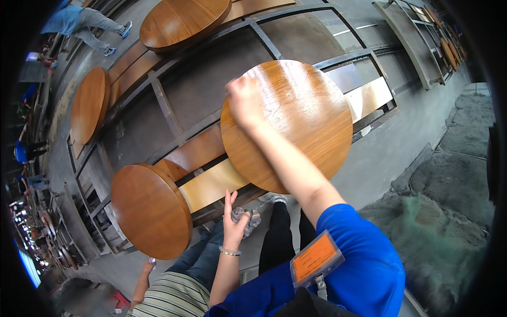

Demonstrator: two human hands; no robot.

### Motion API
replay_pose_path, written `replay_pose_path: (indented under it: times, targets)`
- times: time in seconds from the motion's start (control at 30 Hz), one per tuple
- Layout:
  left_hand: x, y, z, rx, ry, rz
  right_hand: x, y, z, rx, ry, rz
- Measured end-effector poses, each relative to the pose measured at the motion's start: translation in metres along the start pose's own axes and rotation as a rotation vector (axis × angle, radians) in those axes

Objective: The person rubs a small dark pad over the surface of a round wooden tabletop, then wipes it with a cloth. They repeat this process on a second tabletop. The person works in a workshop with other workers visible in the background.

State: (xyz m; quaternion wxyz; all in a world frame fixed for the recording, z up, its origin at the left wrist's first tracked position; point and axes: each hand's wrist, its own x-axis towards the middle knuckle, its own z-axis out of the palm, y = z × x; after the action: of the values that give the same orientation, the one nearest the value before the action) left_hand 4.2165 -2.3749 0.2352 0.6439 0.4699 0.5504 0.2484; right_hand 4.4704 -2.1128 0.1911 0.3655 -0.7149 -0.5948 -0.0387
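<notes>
My right arm reaches across a round brown wooden tabletop (311, 116) with a glossy, light-streaked surface. Near its far left edge, my right hand (245, 103) is closed, fingers curled down; anything inside it is hidden. Close to my body, my left hand (232, 222), with a bracelet at the wrist, has one or two fingers stretched out. Its thumb side is against a crumpled greyish, rag-like bundle (251, 221), which it appears to hold. Just beyond those fingers lies a pale board (211, 187), between the large tabletop and a second round wooden top (150, 211).
A dark metal frame (166, 103) carries the boards and tops. Two more round tops (185, 24) (90, 105) rest on its far side. Beside me stands a person in a striped shirt (171, 296); another person (87, 24) walks at far left. Dusty ground (422, 232) lies right.
</notes>
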Motion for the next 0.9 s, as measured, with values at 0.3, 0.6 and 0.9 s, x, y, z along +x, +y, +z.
replay_pose_path:
  times: [0.3,0.6,0.9]
  targets:
    - [-0.004,-0.004,-0.006,-0.037,0.054,-0.038,0.024,0.022,0.017,-0.083,0.049,0.063]
    - [-0.003,0.010,0.003,-0.189,0.014,-0.090,0.023,0.160,-0.064,-0.314,0.298,0.420]
    - [0.018,0.022,0.014,-0.146,-0.018,-0.066,-0.040,0.036,-0.062,0.074,-0.060,0.001]
